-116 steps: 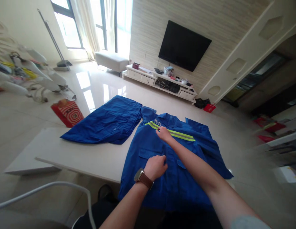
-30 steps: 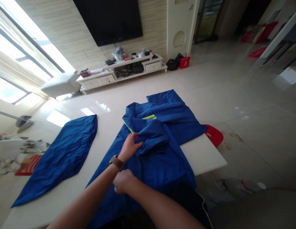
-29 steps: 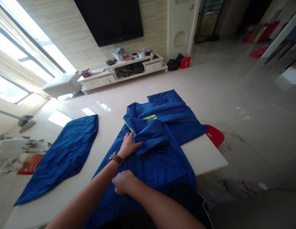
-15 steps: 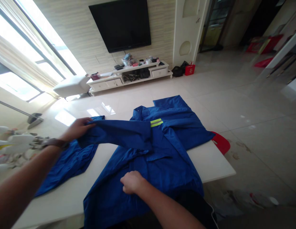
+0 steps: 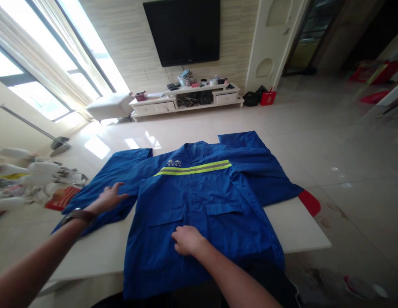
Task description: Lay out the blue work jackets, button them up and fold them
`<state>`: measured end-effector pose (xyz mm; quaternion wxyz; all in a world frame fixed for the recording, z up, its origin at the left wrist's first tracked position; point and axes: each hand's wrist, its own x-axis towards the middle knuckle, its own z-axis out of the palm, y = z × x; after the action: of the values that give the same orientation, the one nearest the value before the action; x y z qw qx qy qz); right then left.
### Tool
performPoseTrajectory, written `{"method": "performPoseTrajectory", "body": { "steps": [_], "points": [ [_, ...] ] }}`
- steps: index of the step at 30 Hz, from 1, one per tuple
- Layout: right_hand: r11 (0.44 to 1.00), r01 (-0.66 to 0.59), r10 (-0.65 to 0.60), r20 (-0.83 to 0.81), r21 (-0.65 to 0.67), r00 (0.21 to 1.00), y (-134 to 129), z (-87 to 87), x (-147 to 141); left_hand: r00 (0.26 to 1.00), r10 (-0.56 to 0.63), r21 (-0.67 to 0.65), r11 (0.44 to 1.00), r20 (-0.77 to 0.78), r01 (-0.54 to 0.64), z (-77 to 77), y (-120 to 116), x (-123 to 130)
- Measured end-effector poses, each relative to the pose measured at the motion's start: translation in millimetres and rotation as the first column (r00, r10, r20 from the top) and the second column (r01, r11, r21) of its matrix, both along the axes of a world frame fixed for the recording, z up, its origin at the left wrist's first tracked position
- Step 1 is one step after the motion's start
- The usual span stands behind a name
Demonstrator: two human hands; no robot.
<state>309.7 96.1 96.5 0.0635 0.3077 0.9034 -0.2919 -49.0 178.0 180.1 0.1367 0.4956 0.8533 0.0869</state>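
Observation:
A blue work jacket [image 5: 199, 188] lies front side up on the white table, collar away from me. It has a yellow-green reflective band [image 5: 192, 168] across the chest, a white logo and two flap pockets. My left hand [image 5: 109, 199] is open, its fingers apart, over the sleeve on the left. My right hand [image 5: 188, 240] rests closed on the jacket's lower front, between the pockets; whether cloth is pinched in its fingers is hidden. More blue cloth [image 5: 117, 160] lies beneath the left sleeve, and another blue piece [image 5: 272, 182] lies under the right side.
The white table [image 5: 301, 226] ends at a corner on the right, where a red seat [image 5: 310, 203] sticks out. White gloves [image 5: 32, 169] are piled at the left. Beyond the table stand a low TV cabinet [image 5: 186, 104] and a red bag [image 5: 268, 97].
My left hand has let go of the sleeve, which was raised across the chest and now lies out to the left. The logo and left pocket have come into view. My right hand stays closed.

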Motion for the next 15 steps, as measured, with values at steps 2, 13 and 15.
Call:
{"method": "performPoseTrajectory", "body": {
  "steps": [2,13,15],
  "points": [
    [1.0,0.0,0.0,-0.005,0.007,1.0,-0.7,-0.1,1.3,0.989,-0.07,-0.074,0.994,0.129,0.08,-39.7,-4.6,33.3],
    [0.993,0.118,-0.117,-0.026,0.028,0.993,-0.5,-2.0,6.1,0.937,-0.166,0.093,0.985,0.308,0.144,-101.1,2.2,66.9],
    [0.987,0.152,-0.152,-0.004,0.049,0.988,-0.1,-1.9,8.1,0.953,-0.221,0.065,0.975,0.207,0.212,-103.7,5.6,65.8]
  ]
}}
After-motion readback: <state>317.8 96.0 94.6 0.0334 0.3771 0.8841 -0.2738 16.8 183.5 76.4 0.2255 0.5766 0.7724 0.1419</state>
